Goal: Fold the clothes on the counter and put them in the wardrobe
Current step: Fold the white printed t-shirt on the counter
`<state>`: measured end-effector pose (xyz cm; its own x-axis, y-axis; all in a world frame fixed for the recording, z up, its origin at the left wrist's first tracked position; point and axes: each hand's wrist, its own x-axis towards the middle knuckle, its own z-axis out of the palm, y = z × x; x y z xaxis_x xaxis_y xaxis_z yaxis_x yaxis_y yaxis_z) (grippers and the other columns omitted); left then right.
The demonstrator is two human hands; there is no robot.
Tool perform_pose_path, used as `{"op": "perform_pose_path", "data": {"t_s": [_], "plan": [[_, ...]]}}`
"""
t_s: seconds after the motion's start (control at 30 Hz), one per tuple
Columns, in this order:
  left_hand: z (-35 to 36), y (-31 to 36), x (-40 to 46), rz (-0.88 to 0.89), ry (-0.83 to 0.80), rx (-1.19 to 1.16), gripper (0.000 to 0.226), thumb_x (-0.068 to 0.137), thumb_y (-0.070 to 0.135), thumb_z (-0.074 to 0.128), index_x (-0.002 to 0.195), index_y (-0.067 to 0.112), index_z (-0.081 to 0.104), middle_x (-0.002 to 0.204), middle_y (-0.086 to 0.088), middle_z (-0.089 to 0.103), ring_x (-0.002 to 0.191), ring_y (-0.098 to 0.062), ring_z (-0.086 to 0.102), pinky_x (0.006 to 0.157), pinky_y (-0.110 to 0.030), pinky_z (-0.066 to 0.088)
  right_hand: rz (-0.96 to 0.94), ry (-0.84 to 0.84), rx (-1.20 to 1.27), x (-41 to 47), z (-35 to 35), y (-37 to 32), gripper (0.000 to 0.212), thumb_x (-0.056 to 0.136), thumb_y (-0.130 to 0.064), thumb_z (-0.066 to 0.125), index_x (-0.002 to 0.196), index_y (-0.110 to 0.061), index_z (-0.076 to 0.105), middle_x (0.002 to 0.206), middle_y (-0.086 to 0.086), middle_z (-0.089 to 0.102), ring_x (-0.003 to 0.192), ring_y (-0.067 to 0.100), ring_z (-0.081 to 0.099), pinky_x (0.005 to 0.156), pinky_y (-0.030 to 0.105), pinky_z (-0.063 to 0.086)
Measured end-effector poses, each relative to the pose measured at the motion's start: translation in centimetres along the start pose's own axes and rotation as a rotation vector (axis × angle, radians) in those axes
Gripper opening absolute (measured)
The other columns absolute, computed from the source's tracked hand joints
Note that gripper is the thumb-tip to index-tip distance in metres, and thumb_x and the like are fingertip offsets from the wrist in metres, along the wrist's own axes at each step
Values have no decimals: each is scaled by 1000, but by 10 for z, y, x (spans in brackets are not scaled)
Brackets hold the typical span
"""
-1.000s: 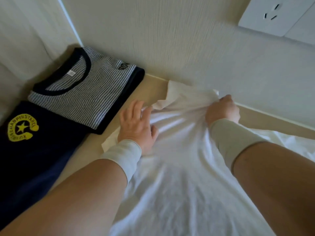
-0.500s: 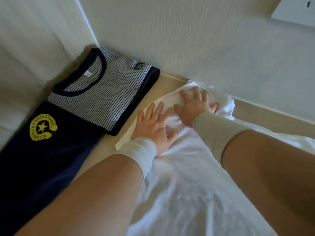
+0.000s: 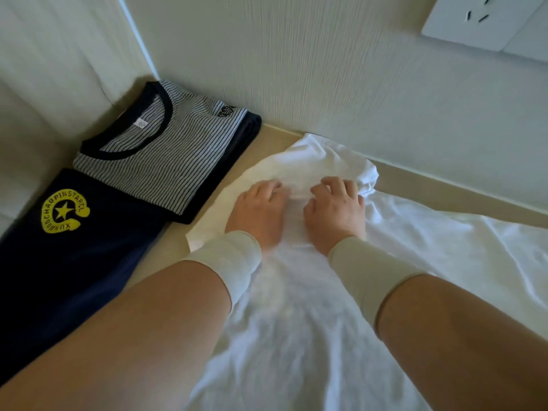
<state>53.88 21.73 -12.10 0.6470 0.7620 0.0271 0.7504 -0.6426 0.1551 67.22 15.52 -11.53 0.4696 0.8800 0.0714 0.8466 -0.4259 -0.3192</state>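
Observation:
A white garment (image 3: 308,327) lies spread and wrinkled over the beige counter (image 3: 277,135), its far end bunched near the wall. Both my hands rest side by side on that far end. My left hand (image 3: 257,213) has its fingers curled down into the cloth, gripping a fold. My right hand (image 3: 335,209) does the same just beside it, with a small ridge of fabric gathered between the two hands. Both wrists wear pale sleeves.
A folded black-and-white striped shirt (image 3: 166,164) lies in the left corner against the wall. A folded navy garment with a yellow star logo (image 3: 74,250) sits in front of it. A white wall socket (image 3: 486,19) is at the upper right.
My right hand let go of the raised cloth and came down beside my left. Both hands went from flat, pressing palms to curled fingers gathering the white fabric.

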Motion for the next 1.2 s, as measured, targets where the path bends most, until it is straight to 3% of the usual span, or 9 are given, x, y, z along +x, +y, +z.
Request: {"op": "perform_pose_path", "data": {"t_s": [0.2,0.33,0.47,0.6,0.7,0.83,0.97,1.1,1.2], "plan": [[-2,-14,-9,-206,-273,94,72,95,58,24,153,30,-7,161,-1,-19,148,-26,-15,119,-49,-3,236,-91,-75,-8,-8,22,57,96,-42,37,149,-24,27,162,1,8,149,23,1,116,52,3],[3,6,-25,-118,-257,80,69,98,50,24,154,22,-5,161,-1,-18,148,-22,-14,119,-50,-1,9,-213,-105,-33,-1,12,61,97,-50,32,153,-31,17,163,-3,1,150,22,-5,119,52,1],[-9,-5,-30,-218,-206,131,65,100,49,19,154,20,-5,160,-1,-19,147,-22,-18,118,-51,-4,146,-141,-164,-30,-14,16,55,99,-34,34,151,-27,20,163,-1,-4,149,25,-9,118,54,0],[-5,0,-62,-8,-331,111,63,100,50,17,154,28,-7,161,3,-18,147,-20,-17,119,-48,-2,-43,-296,-119,-58,-9,9,57,99,-46,31,153,-31,18,163,-4,1,150,20,-4,120,48,3],[-10,-10,-64,-204,-226,174,61,101,45,17,154,22,-3,160,1,-21,147,-24,-20,117,-53,-4,112,-224,-164,-62,-12,10,56,99,-43,30,152,-27,18,163,-2,-5,149,23,-10,117,56,-3],[-6,-3,-86,12,-346,123,61,101,49,17,153,30,-9,160,5,-22,146,-21,-21,119,-50,-4,-116,-311,-118,-81,-7,-7,54,99,-42,34,151,-30,22,162,-2,5,150,22,-2,119,53,5],[-9,-11,-114,-279,-242,190,58,103,37,21,154,25,-3,160,2,-22,146,-25,-21,117,-54,-4,14,-254,-166,-100,-15,2,52,101,-38,32,150,-26,21,163,1,1,150,26,-3,117,54,6],[-14,-2,-154,-90,-299,108,54,103,38,22,153,30,5,161,5,-14,148,-20,-13,119,-48,4,-93,-355,-219,-120,-20,2,55,98,-47,35,149,-30,24,161,-1,10,147,26,8,116,53,15],[-18,-1,-178,-308,-229,154,54,102,34,27,152,28,7,161,2,-15,148,-24,-13,117,-50,8,-30,-300,-187,-133,-30,1,55,99,-39,37,150,-27,21,162,1,0,148,28,3,115,55,17]]}}
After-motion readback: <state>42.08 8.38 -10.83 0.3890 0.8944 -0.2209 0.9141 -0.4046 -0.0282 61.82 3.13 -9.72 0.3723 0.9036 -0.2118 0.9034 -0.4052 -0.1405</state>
